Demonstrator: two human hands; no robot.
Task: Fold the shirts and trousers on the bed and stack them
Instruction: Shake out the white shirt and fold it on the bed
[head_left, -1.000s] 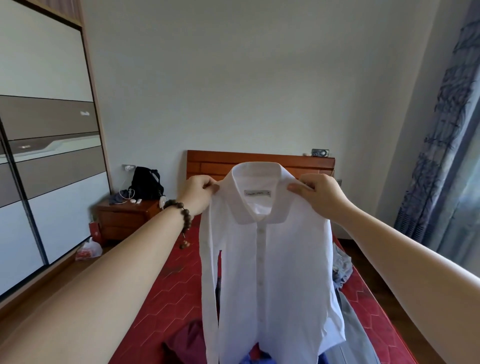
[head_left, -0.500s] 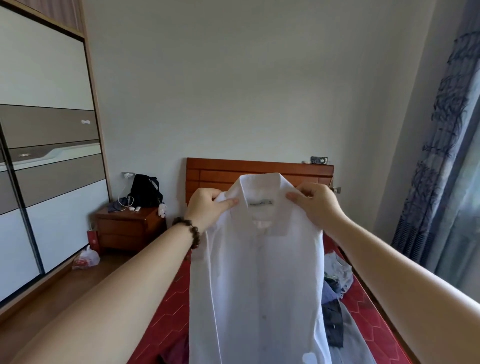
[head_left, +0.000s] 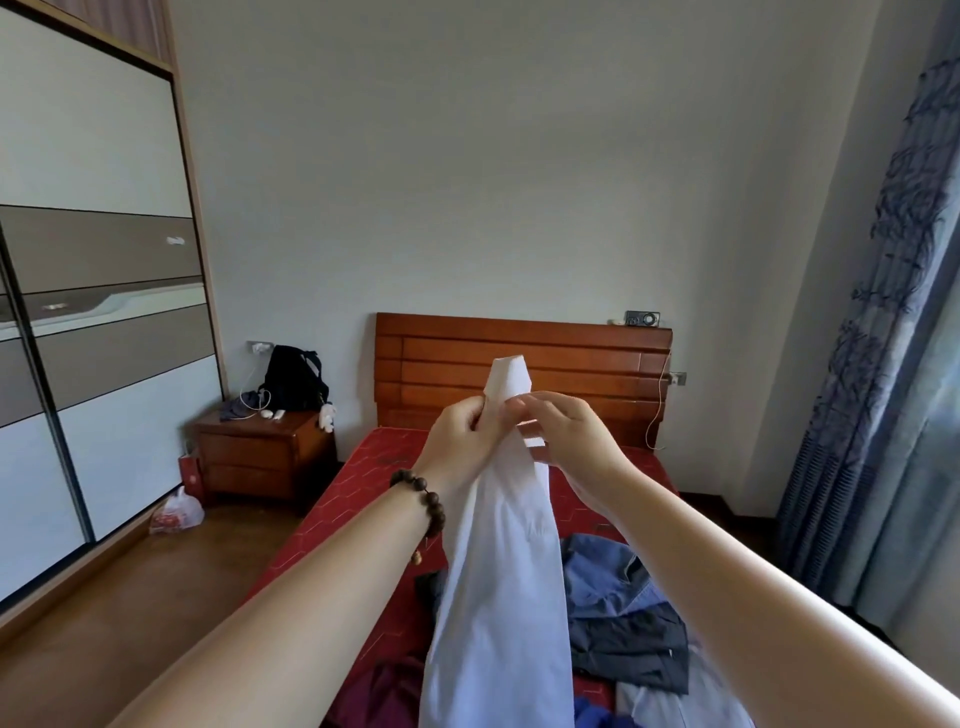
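I hold a white shirt (head_left: 501, 597) up in the air over the bed (head_left: 363, 483), folded in half lengthwise so it hangs as a narrow strip with the collar pointing up. My left hand (head_left: 462, 441) grips it just below the collar from the left. My right hand (head_left: 566, 441) pinches the same spot from the right, and the two hands nearly touch. On the red bedcover below lie loose clothes: a blue shirt (head_left: 602, 577), a dark grey garment (head_left: 628, 644) and a maroon one (head_left: 389, 686).
A wooden headboard (head_left: 519, 364) stands at the far end of the bed. To the left are a nightstand (head_left: 260, 452) with a black backpack (head_left: 291, 376), a plastic bag (head_left: 176, 512) on the floor and a sliding wardrobe (head_left: 98, 312). Curtains (head_left: 883, 338) hang at right.
My hands have come together, bringing the shirt's two shoulders against each other. The shirt went from spread open and facing me to a narrow folded strip. The view tilted down slightly.
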